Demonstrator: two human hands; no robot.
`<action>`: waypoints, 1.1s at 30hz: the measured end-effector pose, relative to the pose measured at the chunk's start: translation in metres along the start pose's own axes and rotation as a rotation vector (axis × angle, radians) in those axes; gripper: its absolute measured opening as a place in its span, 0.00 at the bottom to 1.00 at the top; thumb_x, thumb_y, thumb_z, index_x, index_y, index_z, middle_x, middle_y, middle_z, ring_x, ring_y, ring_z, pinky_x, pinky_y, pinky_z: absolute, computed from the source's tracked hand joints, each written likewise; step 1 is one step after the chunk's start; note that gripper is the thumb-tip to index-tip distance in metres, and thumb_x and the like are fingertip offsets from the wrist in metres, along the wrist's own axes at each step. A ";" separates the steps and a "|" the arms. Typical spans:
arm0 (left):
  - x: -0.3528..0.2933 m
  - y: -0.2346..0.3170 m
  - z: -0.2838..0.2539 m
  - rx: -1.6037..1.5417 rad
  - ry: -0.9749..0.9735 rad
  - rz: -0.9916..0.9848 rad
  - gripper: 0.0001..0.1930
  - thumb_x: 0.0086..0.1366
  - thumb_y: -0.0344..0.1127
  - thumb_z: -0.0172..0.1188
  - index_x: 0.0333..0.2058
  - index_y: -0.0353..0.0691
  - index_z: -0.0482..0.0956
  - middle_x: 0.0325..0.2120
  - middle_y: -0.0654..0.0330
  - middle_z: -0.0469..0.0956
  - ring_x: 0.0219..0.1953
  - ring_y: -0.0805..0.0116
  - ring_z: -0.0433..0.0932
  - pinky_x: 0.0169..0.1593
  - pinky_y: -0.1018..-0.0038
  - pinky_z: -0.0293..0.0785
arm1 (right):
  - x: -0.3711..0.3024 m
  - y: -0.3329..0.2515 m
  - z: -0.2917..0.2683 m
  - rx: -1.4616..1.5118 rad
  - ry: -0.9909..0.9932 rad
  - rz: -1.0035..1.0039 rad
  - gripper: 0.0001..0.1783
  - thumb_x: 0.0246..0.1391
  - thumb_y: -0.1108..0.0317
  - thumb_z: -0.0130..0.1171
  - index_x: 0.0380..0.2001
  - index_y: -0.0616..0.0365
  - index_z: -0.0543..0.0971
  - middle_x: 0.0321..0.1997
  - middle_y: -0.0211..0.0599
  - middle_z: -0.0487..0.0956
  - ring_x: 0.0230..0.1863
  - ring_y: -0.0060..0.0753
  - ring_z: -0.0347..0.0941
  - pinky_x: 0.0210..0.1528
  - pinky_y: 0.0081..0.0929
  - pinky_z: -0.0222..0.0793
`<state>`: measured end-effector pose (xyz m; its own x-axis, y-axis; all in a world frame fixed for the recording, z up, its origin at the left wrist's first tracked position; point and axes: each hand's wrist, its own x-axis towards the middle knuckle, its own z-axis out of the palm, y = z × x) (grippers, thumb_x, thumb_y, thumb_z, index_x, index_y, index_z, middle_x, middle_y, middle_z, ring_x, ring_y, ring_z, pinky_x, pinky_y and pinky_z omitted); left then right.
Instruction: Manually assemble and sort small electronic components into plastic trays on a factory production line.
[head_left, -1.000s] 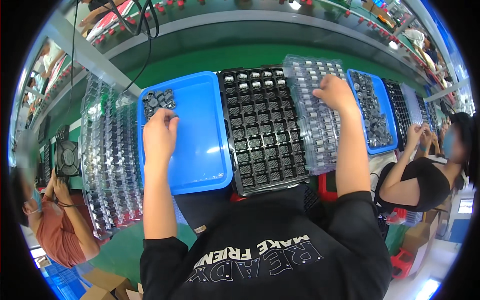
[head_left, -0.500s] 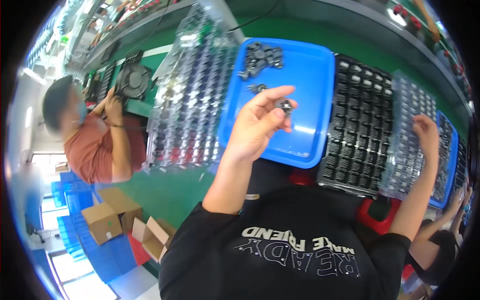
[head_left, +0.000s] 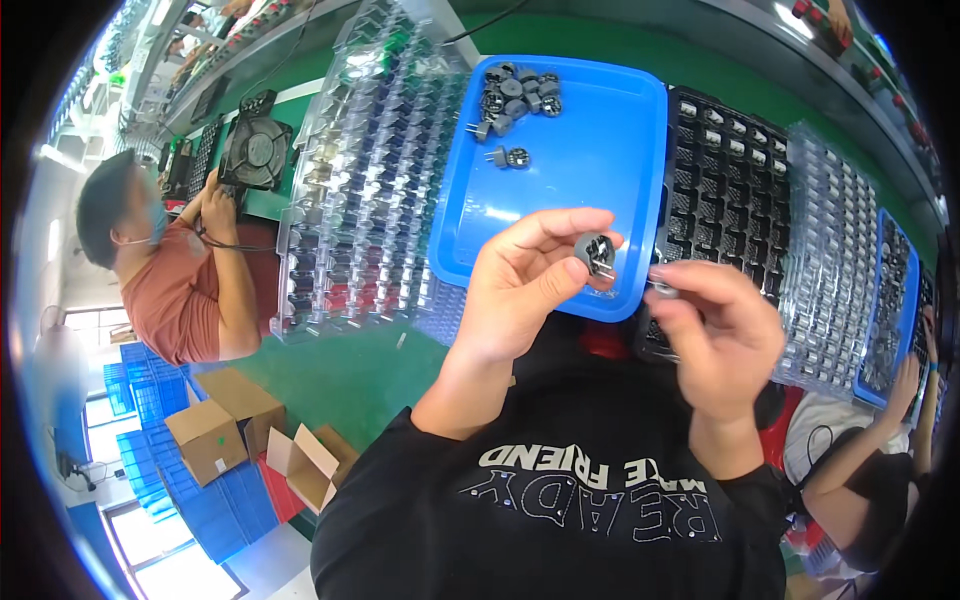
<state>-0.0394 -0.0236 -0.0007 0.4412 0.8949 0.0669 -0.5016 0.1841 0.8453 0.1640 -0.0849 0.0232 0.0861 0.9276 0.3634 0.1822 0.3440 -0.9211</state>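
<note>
The left hand (head_left: pixel 520 285) is at mid-frame, its forearm angling up from the lower middle, palm partly turned up, thumb and fingers pinching a round grey part (head_left: pixel 596 256) with thin metal prongs showing on its face. Close by on the right, the right hand (head_left: pixel 725 335) comes up from the lower right, knuckles bent, thumb and index finger pinched on a small silvery piece (head_left: pixel 663 288), too small for me to make out. The hands are near each other but apart.

At the left of the frame, a co-worker (head_left: pixel 200 290) in a rust-coloured shirt has both hands by a dark, square-framed fan (head_left: pixel 255 150). Next comes clear moulded plastic (head_left: pixel 350 210), ridged and glinting in rows. Then a smooth blue tray (head_left: pixel 560 185) with rounded corners, squat grey cylinders (head_left: pixel 515 100) clustered toward its upper left. Right of it, a black tray (head_left: pixel 720 185) of textured square pockets has pale pieces in its upper rows; beyond, clear ribbed trays (head_left: pixel 830 230) curve toward the frame's right side.
</note>
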 end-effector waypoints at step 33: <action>0.023 -0.010 0.000 1.110 -0.012 0.063 0.23 0.55 0.28 0.73 0.52 0.40 0.82 0.43 0.53 0.84 0.43 0.64 0.83 0.47 0.68 0.80 | 0.014 0.026 -0.024 -0.263 -0.104 0.118 0.06 0.48 0.76 0.69 0.31 0.62 0.81 0.34 0.37 0.82 0.35 0.30 0.79 0.38 0.27 0.75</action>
<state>-0.0244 -0.0048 -0.0081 0.4483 0.8848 0.1268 0.4186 -0.3332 0.8448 0.1933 -0.0660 0.0076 0.0236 0.9736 0.2270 0.4257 0.1957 -0.8834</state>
